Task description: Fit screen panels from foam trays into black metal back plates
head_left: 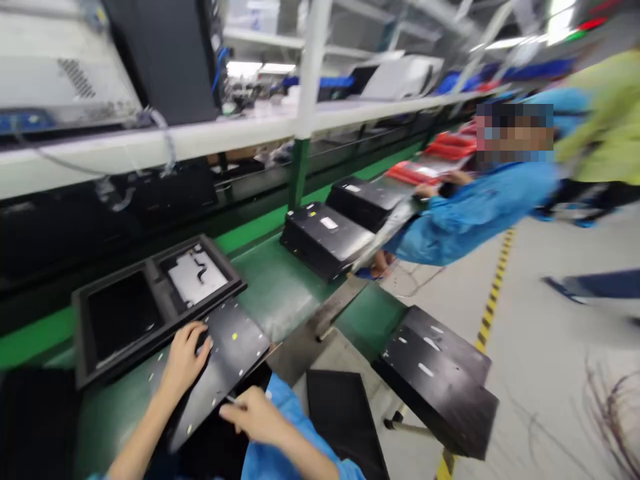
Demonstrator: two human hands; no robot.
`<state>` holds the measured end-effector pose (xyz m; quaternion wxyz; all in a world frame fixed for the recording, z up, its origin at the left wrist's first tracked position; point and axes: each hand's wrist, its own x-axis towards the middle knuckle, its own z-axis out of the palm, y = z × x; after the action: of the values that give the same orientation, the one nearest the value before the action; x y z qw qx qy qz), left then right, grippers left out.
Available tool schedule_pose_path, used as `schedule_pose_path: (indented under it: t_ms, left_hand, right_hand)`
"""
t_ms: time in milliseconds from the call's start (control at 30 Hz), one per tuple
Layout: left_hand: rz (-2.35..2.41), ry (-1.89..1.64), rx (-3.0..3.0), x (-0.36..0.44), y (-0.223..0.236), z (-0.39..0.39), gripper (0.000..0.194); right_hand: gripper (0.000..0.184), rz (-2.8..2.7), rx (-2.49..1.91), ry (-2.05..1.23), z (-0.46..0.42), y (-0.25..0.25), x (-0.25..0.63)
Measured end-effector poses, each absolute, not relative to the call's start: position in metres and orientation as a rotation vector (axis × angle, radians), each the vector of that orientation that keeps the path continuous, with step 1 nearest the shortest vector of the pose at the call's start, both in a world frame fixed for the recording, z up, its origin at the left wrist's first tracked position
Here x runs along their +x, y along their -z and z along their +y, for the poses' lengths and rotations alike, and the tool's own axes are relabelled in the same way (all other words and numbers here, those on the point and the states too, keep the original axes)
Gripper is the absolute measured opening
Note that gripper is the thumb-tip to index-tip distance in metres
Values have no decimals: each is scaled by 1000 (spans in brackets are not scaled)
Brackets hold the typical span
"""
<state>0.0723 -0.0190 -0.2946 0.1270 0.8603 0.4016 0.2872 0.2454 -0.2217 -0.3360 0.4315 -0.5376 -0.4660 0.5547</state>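
A flat black panel (235,360) with several small pale spots and a yellow dot lies tilted along the front edge of the green bench. My left hand (185,360) rests on its upper face, fingers stretched and slightly bent. Just off the panel's near edge is my right hand (257,415), its fingers curled together. A small pale bit shows at those fingertips, too blurred to name. Behind the panel lies a dark tray (163,293) with two compartments; a black screen-like sheet (123,317) fills one, and a whitish plate (197,275) sits in the other.
Black flat cases (327,237) lie farther along the green bench (270,287). More black cases (440,373) stand on a side surface at right. A co-worker in blue sleeves (480,207) works near red trays (415,172). A white shelf (240,137) with a green-based post runs behind.
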Motion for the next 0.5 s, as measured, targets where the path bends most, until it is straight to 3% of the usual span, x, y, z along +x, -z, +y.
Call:
schedule_pose_path:
  t_ms: [67, 200, 500]
  left_hand:
    - [1223, -782, 2529, 76, 288, -24, 31]
    - [1384, -619, 2531, 79, 287, -29, 43]
    - [1359, -643, 2601, 72, 301, -38, 52]
  right_hand:
    - [63, -1200, -1389, -1345, -241, 328, 258]
    - [39, -1053, -1463, -1247, -267, 335, 285]
    - [56, -949, -1578, -1297, -281, 370, 278]
